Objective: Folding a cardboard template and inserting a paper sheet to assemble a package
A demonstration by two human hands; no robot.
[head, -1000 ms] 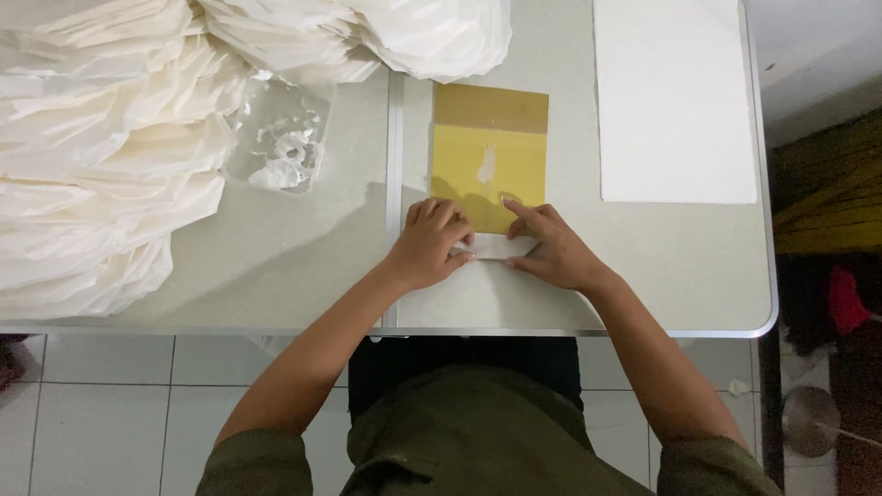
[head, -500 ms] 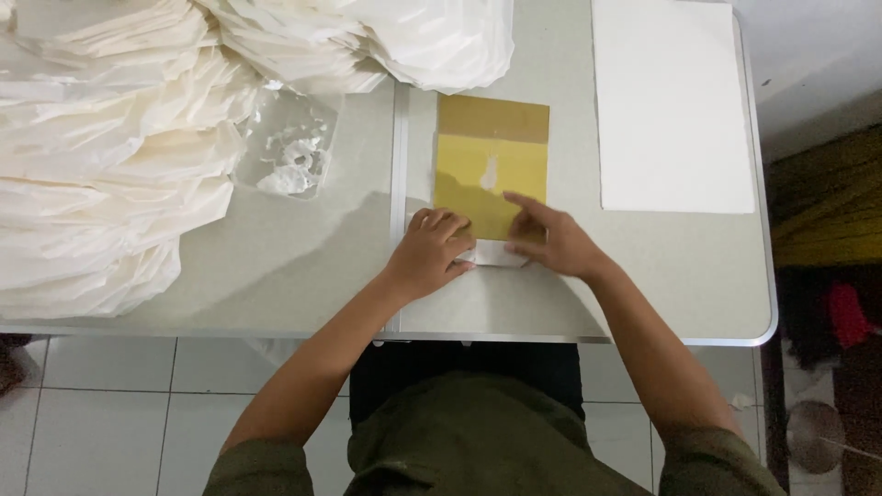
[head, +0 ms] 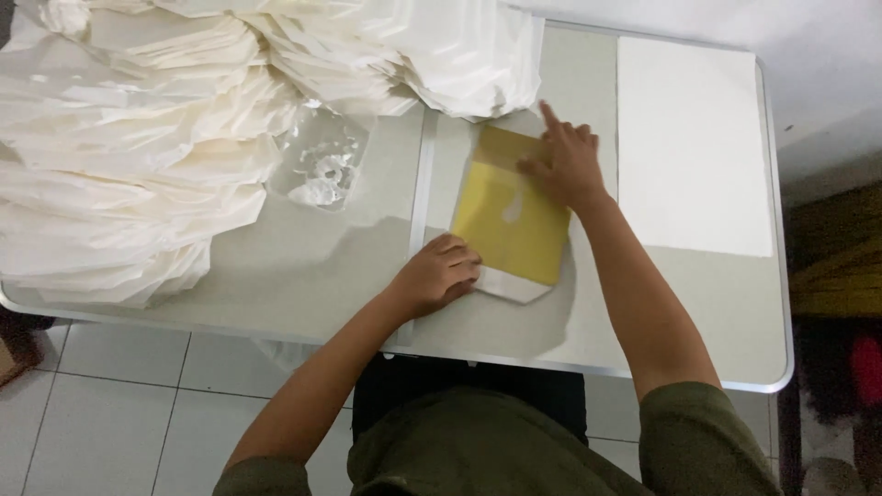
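— That yellow card [head: 511, 220] lies flat on the grey table [head: 588, 340], with a white folded sheet [head: 510, 285] showing beneath its near edge. Which hand is holding it?

— The left hand [head: 443, 272] presses down at the card's near left corner, fingers curled together, clamped on nothing. The right hand [head: 562, 163] lies spread on the far edge, one finger pointing away.

— So how would you do this well?

— I'd keep the left palm firm so the card can't slide, and run the right fingers along the far edge, lined up square. The clear plastic bag [head: 322, 165] and the heap of white paper [head: 138, 156] lie well to the left hand's outer side, and the white stack [head: 689, 147] just beyond the right.
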